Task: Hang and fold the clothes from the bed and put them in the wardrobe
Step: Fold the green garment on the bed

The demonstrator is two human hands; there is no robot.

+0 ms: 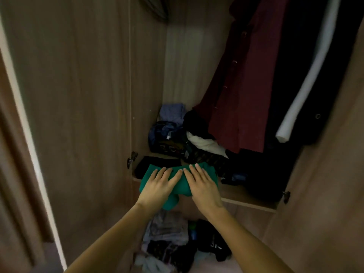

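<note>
Green folded garment (178, 184) at the wardrobe shelf (250, 201) front edge feels soft, light and floppy under my left hand (160, 184) and right hand (201, 183), fingers flat and spread, gripping nothing; I'd lift it from beneath, since one corner droops over the edge.

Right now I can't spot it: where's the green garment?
Head view, centre: green garment on the wardrobe shelf's front edge, under both flat hands, left hand and right hand.

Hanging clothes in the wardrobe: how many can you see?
3: a maroon buttoned coat, a black garment beside it, and a white one furthest right. More may be hidden.
</note>
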